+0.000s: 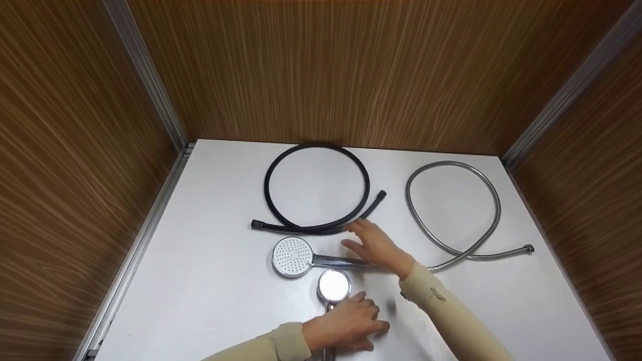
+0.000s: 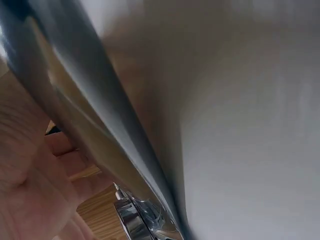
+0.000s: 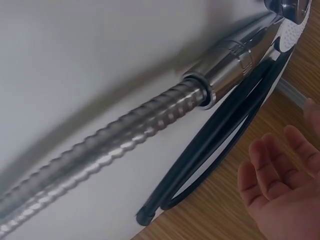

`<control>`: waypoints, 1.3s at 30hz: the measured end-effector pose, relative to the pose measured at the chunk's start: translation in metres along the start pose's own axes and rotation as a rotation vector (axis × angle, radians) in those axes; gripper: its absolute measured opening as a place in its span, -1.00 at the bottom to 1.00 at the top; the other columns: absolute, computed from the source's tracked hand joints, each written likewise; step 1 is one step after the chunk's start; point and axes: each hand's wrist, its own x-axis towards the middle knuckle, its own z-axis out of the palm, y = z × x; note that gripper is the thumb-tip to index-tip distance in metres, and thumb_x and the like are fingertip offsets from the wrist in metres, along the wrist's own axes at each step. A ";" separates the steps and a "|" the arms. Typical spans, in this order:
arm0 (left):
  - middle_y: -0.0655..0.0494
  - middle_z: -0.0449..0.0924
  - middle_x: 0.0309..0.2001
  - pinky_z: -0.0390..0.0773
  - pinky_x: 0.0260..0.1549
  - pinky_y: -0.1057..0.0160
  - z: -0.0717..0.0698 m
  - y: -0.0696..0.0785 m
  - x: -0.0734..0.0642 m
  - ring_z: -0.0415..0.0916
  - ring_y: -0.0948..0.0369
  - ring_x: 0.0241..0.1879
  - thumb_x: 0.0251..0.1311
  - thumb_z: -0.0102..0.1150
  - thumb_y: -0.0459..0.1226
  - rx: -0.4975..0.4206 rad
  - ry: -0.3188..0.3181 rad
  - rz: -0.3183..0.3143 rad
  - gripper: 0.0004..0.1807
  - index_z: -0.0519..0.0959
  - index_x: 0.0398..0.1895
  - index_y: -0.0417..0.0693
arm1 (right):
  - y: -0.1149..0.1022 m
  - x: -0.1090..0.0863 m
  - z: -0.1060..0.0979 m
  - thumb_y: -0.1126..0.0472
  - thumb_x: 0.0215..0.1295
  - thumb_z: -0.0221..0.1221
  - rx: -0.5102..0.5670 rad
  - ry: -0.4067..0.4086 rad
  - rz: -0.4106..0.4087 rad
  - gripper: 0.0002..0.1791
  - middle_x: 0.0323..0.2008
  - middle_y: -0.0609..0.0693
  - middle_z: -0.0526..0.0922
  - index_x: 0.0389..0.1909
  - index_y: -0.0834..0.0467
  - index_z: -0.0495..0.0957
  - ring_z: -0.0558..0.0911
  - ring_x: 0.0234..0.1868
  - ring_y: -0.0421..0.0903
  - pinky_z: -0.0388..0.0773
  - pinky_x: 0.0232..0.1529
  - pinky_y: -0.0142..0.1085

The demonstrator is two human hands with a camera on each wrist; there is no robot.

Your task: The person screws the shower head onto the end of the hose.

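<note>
A large handheld shower head (image 1: 293, 256) with a white nozzle face lies across the table, its chrome handle pointing right. In the right wrist view, a ribbed silver hose (image 3: 150, 117) meets that handle's end. My right hand (image 1: 375, 244) hovers over the handle with its fingers loosely extended, holding nothing. A smaller chrome shower head (image 1: 334, 287) lies nearer the front. Over its handle (image 2: 95, 110) is my left hand (image 1: 347, 323), fingers spread and relaxed, not wrapped round it; part of the handle is hidden beneath the hand.
Behind the shower heads lies a coiled black hose (image 1: 268, 185), one end near my right fingertips. The silver hose loops to the right side of the white table (image 1: 210, 200). Wood-grain panels (image 1: 321, 75) enclose the back and sides.
</note>
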 end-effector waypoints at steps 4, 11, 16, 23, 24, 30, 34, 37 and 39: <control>0.31 0.65 -0.26 0.51 -0.12 0.31 0.002 0.002 0.003 0.60 0.30 -0.23 0.11 0.40 0.26 -0.006 0.009 -0.012 -0.57 0.66 -0.04 0.34 | -0.006 0.014 0.007 0.17 0.46 0.29 -0.013 0.000 -0.043 -0.64 0.01 0.19 0.71 0.12 0.31 0.61 0.68 0.07 0.17 0.61 0.19 0.05; 0.32 0.63 -0.31 0.44 -0.30 0.35 0.006 0.005 0.004 0.58 0.31 -0.26 0.13 0.41 0.23 -0.042 0.008 -0.037 -0.64 0.68 -0.15 0.33 | -0.019 0.040 0.018 0.14 0.49 0.26 -0.011 -0.062 -0.053 -0.63 0.02 0.21 0.70 0.17 0.28 0.59 0.68 0.06 0.15 0.62 0.18 0.02; 0.30 0.59 -0.31 0.44 -0.34 0.37 0.008 0.006 0.004 0.53 0.31 -0.28 0.11 0.43 0.22 -0.051 0.033 -0.043 -0.66 0.69 -0.20 0.32 | -0.026 0.059 0.024 0.12 0.51 0.24 -0.015 -0.090 -0.054 -0.60 0.05 0.25 0.69 0.22 0.27 0.57 0.68 0.08 0.19 0.61 0.17 0.05; 0.30 0.51 -0.41 0.35 -0.48 0.38 0.006 0.000 0.001 0.45 0.30 -0.42 0.05 0.44 0.23 -0.047 0.121 -0.015 -0.66 0.65 -0.33 0.29 | -0.030 0.080 0.033 0.13 0.51 0.24 -0.002 -0.099 -0.091 -0.59 0.03 0.27 0.68 0.22 0.29 0.56 0.67 0.00 0.18 0.62 0.10 0.06; 0.30 0.51 -0.42 0.32 -0.49 0.37 0.006 -0.001 0.001 0.44 0.30 -0.43 0.07 0.43 0.24 -0.063 0.123 -0.009 -0.65 0.65 -0.34 0.28 | -0.030 0.082 0.034 0.13 0.51 0.24 0.001 -0.104 -0.091 -0.59 0.03 0.27 0.68 0.22 0.29 0.55 0.66 0.00 0.18 0.61 0.09 0.06; 0.29 0.51 -0.40 0.44 -0.37 0.33 -0.003 -0.012 -0.011 0.46 0.30 -0.40 0.24 0.29 0.27 -0.216 0.107 0.079 -0.61 0.71 -0.23 0.22 | -0.034 0.093 0.042 0.13 0.54 0.21 0.016 -0.133 -0.098 -0.60 0.04 0.30 0.67 0.21 0.31 0.55 0.66 0.03 0.21 0.61 0.12 0.08; 0.23 0.58 -0.32 0.56 -0.11 0.29 -0.008 -0.022 -0.028 0.55 0.25 -0.24 0.17 0.30 0.06 -0.268 0.096 0.130 -0.73 0.71 -0.18 0.16 | -0.036 0.098 0.046 0.15 0.55 0.19 -0.003 -0.156 -0.100 -0.61 0.06 0.27 0.67 0.22 0.31 0.55 0.66 0.06 0.21 0.61 0.15 0.06; 0.21 0.62 -0.26 0.55 0.07 0.27 -0.011 -0.027 -0.039 0.59 0.23 -0.09 0.06 0.34 -0.04 -0.250 0.070 0.138 -0.75 0.69 -0.20 0.15 | -0.036 0.101 0.050 0.19 0.55 0.18 -0.023 -0.167 -0.099 -0.63 0.09 0.25 0.67 0.24 0.30 0.54 0.66 0.09 0.21 0.61 0.17 0.04; 0.22 0.63 -0.24 0.53 0.16 0.25 -0.015 -0.028 -0.044 0.60 0.21 0.01 0.03 0.37 -0.06 -0.219 0.041 0.132 -0.76 0.69 -0.20 0.17 | -0.036 0.103 0.053 0.21 0.54 0.19 -0.032 -0.170 -0.099 -0.63 0.11 0.25 0.67 0.24 0.29 0.55 0.66 0.11 0.21 0.61 0.19 0.04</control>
